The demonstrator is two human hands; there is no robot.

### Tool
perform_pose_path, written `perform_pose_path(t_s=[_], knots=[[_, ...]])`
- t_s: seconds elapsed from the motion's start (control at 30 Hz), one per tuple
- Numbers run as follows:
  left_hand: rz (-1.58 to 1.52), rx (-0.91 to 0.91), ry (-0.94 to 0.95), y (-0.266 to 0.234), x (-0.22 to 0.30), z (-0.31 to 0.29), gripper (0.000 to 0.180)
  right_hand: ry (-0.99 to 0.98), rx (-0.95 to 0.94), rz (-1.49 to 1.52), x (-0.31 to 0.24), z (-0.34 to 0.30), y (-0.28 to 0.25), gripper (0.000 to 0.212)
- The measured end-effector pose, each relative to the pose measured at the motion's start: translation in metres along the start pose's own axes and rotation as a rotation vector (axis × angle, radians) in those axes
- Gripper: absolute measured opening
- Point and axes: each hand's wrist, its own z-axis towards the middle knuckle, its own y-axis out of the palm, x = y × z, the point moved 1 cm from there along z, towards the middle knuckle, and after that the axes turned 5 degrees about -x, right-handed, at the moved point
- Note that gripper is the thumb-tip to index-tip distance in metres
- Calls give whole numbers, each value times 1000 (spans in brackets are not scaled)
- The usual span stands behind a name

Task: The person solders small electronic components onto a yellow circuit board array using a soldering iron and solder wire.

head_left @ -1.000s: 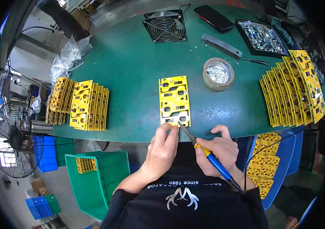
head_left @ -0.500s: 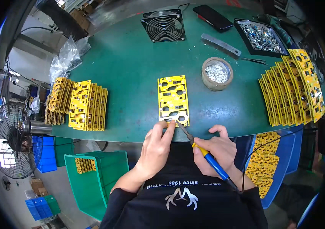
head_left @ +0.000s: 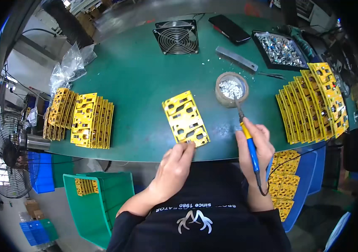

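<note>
**Counter inventory: yellow board and soldering iron**

Left hand (head_left: 175,168): fingers pressed on the near edge of the yellow board (head_left: 186,118), which lies flat and tilted at the counter's (head_left: 137,75) near edge. Right hand (head_left: 255,145): fingers wrapped around the soldering iron (head_left: 248,140), tip toward 12 o'clock at the round tub (head_left: 231,89). Stacked yellow boards (head_left: 313,101) at 3 o'clock; another stack (head_left: 80,119) at 9 o'clock. Fan (head_left: 176,37) at 12 o'clock.

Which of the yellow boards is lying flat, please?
The lone board at the table's near edge, touched by the left hand; the others stand on edge in rows.
</note>
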Motion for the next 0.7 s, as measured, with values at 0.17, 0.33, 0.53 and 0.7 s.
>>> perform_pose_path(t_s=[0.17, 0.33, 0.53, 0.7], knots=[[-241, 112, -1, 2, 15, 7, 22, -45, -59, 141, -4, -9, 9, 35], [-308, 154, -144, -10, 4, 5, 13, -113, -85, 230, -8, -11, 18, 35], [-373, 121, -158, -13, -2, 3, 12, -82, -97, 281, -12, -14, 15, 38], [-311, 98, -139, -9, 9, 7, 14, -105, -78, 319, -9, -17, 11, 33]])
